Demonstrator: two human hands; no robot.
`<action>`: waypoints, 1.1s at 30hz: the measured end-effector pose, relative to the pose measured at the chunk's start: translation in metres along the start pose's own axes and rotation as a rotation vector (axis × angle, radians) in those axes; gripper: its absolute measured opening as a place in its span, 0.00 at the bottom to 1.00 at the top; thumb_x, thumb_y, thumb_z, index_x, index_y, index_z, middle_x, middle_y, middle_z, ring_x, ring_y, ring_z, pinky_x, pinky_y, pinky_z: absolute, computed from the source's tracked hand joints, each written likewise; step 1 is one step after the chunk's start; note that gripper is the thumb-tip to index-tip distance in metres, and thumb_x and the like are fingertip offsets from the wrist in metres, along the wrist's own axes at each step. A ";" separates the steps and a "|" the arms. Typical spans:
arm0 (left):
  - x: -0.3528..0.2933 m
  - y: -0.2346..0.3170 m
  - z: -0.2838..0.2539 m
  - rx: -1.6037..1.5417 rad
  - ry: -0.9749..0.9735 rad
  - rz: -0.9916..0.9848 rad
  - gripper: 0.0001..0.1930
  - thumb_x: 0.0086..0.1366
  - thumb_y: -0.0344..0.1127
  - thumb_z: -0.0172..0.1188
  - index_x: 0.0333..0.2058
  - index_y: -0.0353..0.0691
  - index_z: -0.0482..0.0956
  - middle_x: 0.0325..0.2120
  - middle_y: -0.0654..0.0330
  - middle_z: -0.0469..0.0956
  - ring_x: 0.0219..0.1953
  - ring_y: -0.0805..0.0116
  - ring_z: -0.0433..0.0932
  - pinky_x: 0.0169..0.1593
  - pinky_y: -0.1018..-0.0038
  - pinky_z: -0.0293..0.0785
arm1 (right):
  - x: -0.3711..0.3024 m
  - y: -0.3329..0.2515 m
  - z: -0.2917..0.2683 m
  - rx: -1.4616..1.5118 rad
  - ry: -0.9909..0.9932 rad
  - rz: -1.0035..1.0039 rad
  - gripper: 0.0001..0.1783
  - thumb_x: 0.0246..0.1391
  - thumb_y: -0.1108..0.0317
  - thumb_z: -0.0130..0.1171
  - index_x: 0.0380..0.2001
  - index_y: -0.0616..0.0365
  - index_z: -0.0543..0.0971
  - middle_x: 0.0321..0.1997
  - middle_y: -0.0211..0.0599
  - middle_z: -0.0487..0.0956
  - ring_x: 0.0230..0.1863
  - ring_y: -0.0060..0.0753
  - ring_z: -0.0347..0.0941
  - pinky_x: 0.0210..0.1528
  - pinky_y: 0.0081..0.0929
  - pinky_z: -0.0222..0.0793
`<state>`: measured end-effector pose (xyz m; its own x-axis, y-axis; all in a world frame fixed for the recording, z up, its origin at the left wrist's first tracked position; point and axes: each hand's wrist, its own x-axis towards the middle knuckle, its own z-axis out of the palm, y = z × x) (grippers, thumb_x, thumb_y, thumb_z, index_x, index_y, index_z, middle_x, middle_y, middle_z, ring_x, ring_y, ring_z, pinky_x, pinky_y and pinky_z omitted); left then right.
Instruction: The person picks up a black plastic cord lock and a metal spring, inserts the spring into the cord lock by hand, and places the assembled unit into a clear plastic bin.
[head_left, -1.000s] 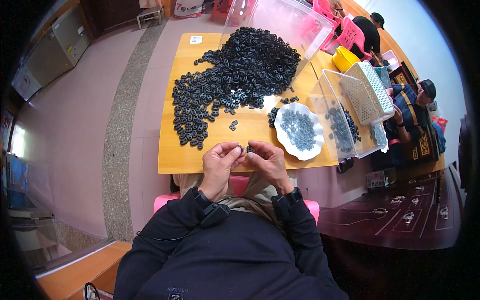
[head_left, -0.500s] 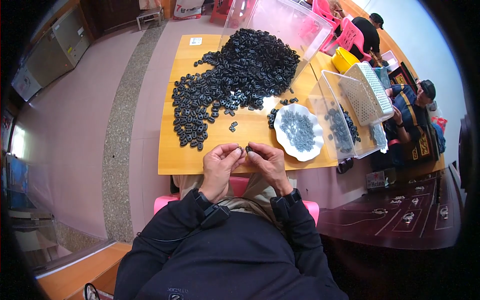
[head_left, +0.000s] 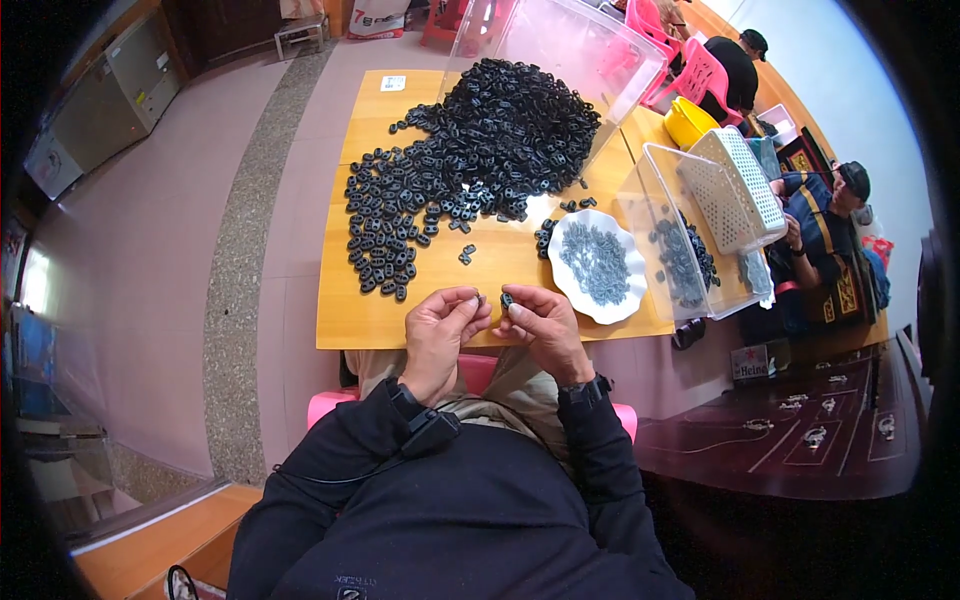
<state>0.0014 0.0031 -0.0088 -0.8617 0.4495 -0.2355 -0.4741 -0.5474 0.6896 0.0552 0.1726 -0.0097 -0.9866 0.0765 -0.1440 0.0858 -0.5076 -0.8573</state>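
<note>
Over the table's near edge, my right hand (head_left: 545, 328) pinches a small black two-holed plastic piece (head_left: 506, 300) between thumb and fingers. Just to its left, my left hand (head_left: 438, 325) is closed in a pinch at the fingertips; a tiny thing seems to show there, too small to name. A gap separates the two hands. Beyond them a big heap of black two-holed plastic pieces (head_left: 520, 125) spreads over the wooden table (head_left: 370, 325). Right of my hands stands a white scalloped dish (head_left: 637, 290) with many small greyish translucent bits (head_left: 597, 262) in it.
A clear bin (head_left: 600, 40) lies tipped behind the heap. At the right are another clear bin (head_left: 650, 150) with black pieces, a white perforated basket (head_left: 735, 190) and a yellow bowl (head_left: 688, 122). Two people (head_left: 830, 215) sit farther right, near pink chairs (head_left: 700, 72).
My right hand has moved slightly right, away from the left, and the black piece in it shows more clearly. My left hand has stayed nearly in place.
</note>
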 end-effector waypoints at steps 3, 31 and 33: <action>0.001 -0.003 -0.002 0.009 0.002 0.009 0.08 0.65 0.25 0.55 0.42 0.30 0.74 0.37 0.55 0.79 0.38 0.69 0.80 0.44 0.76 0.79 | -0.001 0.000 0.001 0.049 0.000 0.018 0.16 0.57 0.77 0.56 0.49 0.66 0.74 0.37 0.37 0.78 0.34 0.27 0.77 0.41 0.32 0.80; 0.002 -0.004 0.005 0.027 -0.071 -0.005 0.08 0.64 0.28 0.58 0.40 0.32 0.74 0.29 0.56 0.79 0.27 0.70 0.78 0.30 0.79 0.77 | -0.005 0.008 0.014 0.310 -0.077 0.097 0.18 0.58 0.73 0.55 0.52 0.66 0.72 0.38 0.38 0.77 0.36 0.25 0.75 0.41 0.29 0.79; 0.002 -0.003 0.005 0.029 -0.074 -0.002 0.08 0.64 0.27 0.58 0.40 0.32 0.74 0.29 0.56 0.78 0.27 0.69 0.78 0.30 0.79 0.77 | -0.006 0.008 0.015 0.304 -0.071 0.096 0.18 0.59 0.73 0.55 0.52 0.66 0.72 0.38 0.38 0.77 0.35 0.25 0.75 0.41 0.28 0.79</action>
<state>0.0023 0.0093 -0.0078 -0.8446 0.5018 -0.1865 -0.4692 -0.5263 0.7091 0.0592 0.1552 -0.0078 -0.9840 -0.0387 -0.1736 0.1445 -0.7434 -0.6530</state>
